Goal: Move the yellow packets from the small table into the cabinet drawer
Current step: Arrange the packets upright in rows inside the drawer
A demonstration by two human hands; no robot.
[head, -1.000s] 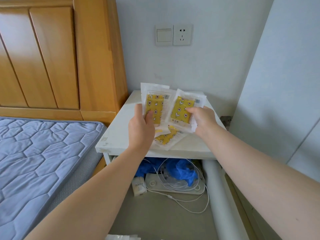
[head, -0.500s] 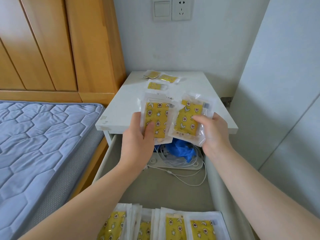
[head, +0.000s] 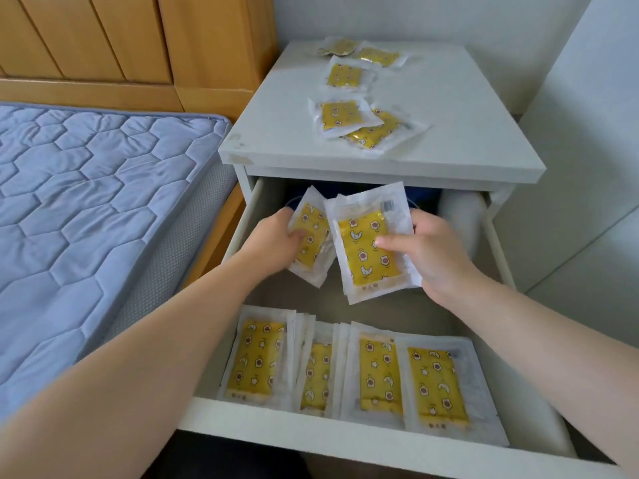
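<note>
Both hands are over the open drawer, just in front of the desk's front edge. The left hand has its grip pinched on one yellow packet, thumb across the face. The right hand pinches a second packet the same way. The two packets overlap along their inner edges and hang tilted above the drawer floor.

A row of stored packets lies overlapped against the drawer's front wall, reaching almost from side to side. A strip of bare floor lies between that row and the held pair. A white roll lies along the right wall, and something dark blue sits at the back under the desk top.

Five loose packets lie on the desk: two overlapping near the middle, one behind them and two by the back edge. The mattress lies close beside the drawer's left side.
</note>
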